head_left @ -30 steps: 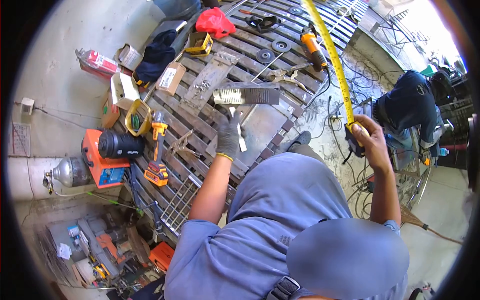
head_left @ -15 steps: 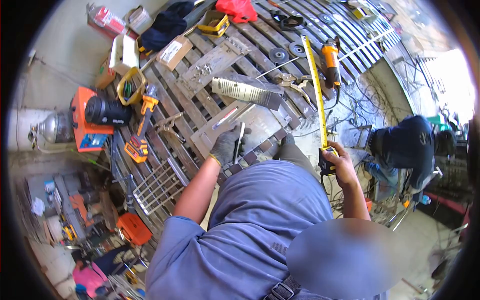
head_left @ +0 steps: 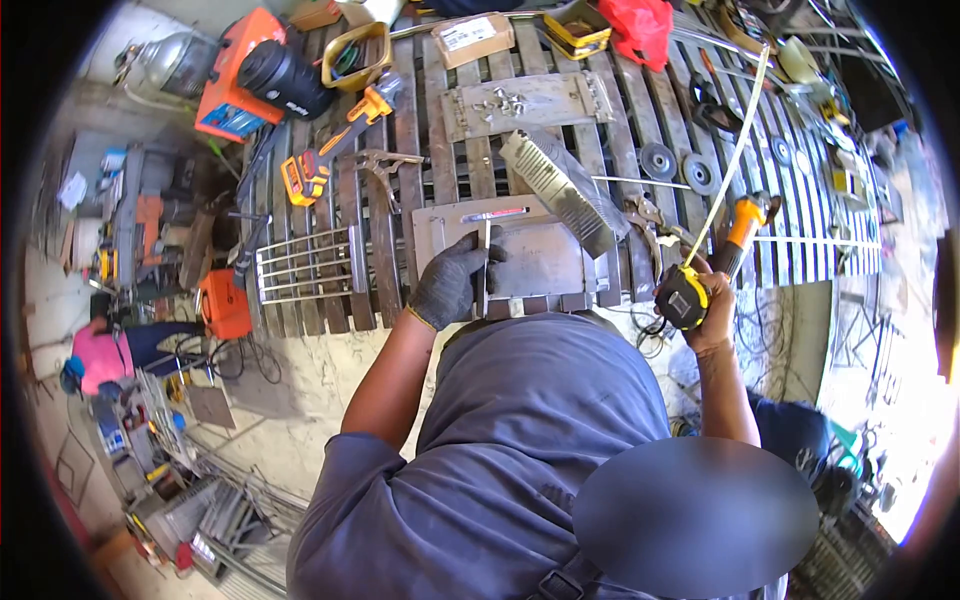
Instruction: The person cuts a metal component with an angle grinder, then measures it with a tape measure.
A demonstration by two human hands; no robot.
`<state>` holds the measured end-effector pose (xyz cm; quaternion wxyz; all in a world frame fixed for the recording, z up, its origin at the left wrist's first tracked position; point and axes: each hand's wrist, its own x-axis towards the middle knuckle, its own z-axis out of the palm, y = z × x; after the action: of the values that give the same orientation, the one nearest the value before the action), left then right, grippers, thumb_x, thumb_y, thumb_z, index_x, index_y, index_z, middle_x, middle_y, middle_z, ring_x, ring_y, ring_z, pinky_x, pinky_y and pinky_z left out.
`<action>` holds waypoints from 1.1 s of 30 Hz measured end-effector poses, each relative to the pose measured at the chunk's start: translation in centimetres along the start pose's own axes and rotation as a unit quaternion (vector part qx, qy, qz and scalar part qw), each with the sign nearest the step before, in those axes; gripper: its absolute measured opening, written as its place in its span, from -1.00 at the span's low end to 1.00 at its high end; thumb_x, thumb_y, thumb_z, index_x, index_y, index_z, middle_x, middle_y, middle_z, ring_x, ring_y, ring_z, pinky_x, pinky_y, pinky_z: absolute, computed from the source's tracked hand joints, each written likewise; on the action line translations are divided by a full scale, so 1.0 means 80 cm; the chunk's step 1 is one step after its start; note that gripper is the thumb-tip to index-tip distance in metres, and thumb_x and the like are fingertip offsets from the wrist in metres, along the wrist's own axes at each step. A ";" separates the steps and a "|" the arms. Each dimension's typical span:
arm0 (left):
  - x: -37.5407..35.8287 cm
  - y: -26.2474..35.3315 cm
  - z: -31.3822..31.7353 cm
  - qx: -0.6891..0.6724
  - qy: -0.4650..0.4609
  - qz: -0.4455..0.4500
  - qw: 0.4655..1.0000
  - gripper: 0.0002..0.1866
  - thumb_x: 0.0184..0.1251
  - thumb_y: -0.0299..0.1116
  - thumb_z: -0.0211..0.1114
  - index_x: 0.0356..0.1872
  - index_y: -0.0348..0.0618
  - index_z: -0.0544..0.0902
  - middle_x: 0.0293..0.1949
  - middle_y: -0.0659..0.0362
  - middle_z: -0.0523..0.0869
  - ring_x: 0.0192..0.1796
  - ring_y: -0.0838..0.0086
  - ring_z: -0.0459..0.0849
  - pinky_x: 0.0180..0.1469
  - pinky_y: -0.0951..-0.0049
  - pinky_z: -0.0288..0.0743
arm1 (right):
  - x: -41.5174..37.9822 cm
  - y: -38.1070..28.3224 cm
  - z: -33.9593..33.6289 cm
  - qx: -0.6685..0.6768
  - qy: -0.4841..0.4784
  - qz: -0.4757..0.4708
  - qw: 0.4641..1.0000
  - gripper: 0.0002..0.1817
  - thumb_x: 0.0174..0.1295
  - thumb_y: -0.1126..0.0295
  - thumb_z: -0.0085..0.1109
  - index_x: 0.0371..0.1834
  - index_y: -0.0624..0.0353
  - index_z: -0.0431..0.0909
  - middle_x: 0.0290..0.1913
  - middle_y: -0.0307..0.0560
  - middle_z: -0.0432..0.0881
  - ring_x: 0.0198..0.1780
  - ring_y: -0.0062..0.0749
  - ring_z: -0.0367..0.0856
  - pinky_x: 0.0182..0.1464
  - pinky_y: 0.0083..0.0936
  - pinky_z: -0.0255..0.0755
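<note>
The gloved left hand (head_left: 455,284) is clamping its fingers on a thin pale strip (head_left: 486,265), which is running between them and projecting past both sides, above the near-left part of a flat metal plate (head_left: 548,265) on the slatted desk (head_left: 432,100). The bare right hand (head_left: 716,312) is gripping a tape measure (head_left: 684,300), its case sitting left of the palm, fingers closing on its right side; the blade (head_left: 735,155) is extending far right.

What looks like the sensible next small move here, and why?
Probably swing the extended blade of the tape measure toward the thin strip: the gloved left hand holds that strip at the metal plate, while the right hand holds the tape measure with its blade pointing away from the strip.
</note>
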<state>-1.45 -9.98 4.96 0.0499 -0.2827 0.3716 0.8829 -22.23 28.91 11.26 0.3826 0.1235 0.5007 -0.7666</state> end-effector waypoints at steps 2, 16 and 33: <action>-0.014 0.000 0.017 0.047 0.066 0.045 0.996 -0.56 0.71 -0.43 0.32 0.51 -0.18 0.61 0.02 0.10 0.83 0.01 0.37 0.84 0.09 0.34 0.79 | 0.026 -0.022 0.000 0.003 -0.009 0.012 1.000 -0.35 0.39 0.17 0.02 0.52 0.22 0.41 -0.08 0.16 0.81 -0.20 0.12 0.88 -0.15 0.03 0.83; -0.092 0.005 0.082 0.214 0.330 0.240 0.888 -0.72 0.42 -0.40 0.63 0.03 -0.30 0.80 -0.17 0.11 0.93 -0.15 0.48 0.90 -0.06 0.38 0.81 | 0.184 -0.134 0.013 -0.441 0.056 -0.151 0.883 -0.28 0.33 0.23 0.21 0.57 0.31 0.60 0.29 0.15 0.73 0.11 -0.31 0.71 0.16 -0.53 0.54; -0.142 -0.029 0.042 0.091 0.449 0.296 0.838 -0.74 0.66 -0.38 0.42 0.17 -0.35 0.73 -0.10 0.07 0.85 -0.16 0.35 0.90 -0.16 0.23 0.93 | 0.410 -0.101 -0.013 -0.818 0.122 -0.246 0.505 -0.10 0.51 -0.09 0.32 0.82 -0.05 0.20 0.67 0.10 0.51 0.64 0.27 0.48 0.57 0.52 0.28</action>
<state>7.21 -4.57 11.50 -0.3610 -0.5187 0.4983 0.5936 -50.37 16.31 -2.60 0.0439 -0.2803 0.9573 -0.0564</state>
